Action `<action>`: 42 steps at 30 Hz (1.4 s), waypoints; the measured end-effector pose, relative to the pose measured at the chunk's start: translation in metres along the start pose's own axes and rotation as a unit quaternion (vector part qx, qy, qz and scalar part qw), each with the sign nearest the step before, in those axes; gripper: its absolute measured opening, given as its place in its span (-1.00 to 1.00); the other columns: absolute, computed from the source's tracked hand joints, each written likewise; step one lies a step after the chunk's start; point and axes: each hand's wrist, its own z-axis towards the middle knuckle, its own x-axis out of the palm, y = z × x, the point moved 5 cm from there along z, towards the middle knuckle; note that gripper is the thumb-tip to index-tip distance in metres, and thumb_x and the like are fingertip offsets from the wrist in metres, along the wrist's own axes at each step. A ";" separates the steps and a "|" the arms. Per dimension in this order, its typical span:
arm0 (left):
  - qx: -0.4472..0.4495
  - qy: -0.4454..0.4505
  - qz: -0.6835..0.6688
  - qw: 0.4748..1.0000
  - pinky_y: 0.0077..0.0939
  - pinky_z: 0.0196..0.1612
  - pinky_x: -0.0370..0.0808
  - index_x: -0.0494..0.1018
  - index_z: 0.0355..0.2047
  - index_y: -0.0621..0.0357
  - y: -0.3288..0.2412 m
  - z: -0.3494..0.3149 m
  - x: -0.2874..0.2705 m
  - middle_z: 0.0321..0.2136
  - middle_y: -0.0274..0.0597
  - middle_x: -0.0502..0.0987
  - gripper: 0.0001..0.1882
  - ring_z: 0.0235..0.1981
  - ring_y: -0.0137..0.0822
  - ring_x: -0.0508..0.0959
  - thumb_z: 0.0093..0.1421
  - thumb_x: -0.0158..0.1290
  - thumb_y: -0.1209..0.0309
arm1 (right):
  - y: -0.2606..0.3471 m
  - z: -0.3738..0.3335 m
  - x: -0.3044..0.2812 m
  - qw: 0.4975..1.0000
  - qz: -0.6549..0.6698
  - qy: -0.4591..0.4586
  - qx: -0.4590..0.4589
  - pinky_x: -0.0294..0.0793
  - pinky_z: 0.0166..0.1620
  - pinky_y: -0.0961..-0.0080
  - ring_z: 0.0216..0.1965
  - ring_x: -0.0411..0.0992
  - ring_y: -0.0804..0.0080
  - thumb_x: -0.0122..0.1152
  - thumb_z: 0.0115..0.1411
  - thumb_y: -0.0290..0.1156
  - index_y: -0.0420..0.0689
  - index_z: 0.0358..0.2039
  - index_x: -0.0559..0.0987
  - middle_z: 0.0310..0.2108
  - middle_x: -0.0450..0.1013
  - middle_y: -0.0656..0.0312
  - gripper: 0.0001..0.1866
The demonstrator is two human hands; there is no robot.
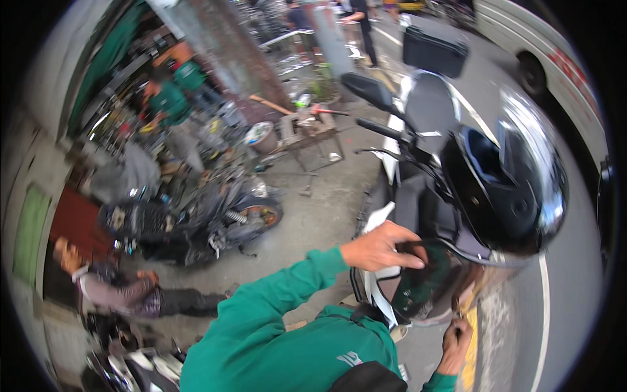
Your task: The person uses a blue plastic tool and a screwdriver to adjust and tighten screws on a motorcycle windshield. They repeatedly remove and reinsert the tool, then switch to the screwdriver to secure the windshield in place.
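My left hand is closed on the upper edge of a dark tinted windshield at the front of a white and black scooter, thumb on one face. Lower right, my right hand has its fingers curled close to the windshield's lower right edge. Something slim and dark shows at its fingertips, too small and blurred to name. A black helmet with a shiny clear visor sits over the handlebar area beyond the windshield, hiding the right-hand grip. The left mirror and brake lever show uncovered.
A black top box is on the scooter's tail. A white vehicle is on the road to the right. Left lie a partly stripped motorcycle, a bucket and a metal stand. Another person is at far left; more people are behind.
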 end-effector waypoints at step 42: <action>-0.044 0.002 0.001 0.999 -0.46 -0.19 0.60 0.72 -0.19 0.30 0.008 0.005 0.002 -0.33 -0.15 0.75 -0.81 -0.32 -0.38 0.70 0.27 0.35 0.42 | 0.060 -0.044 -0.014 0.904 -0.408 -0.085 -0.096 0.55 -0.17 0.22 -0.31 0.53 0.12 0.53 0.18 -0.39 -0.28 -0.12 0.66 -0.30 0.51 0.05 -0.67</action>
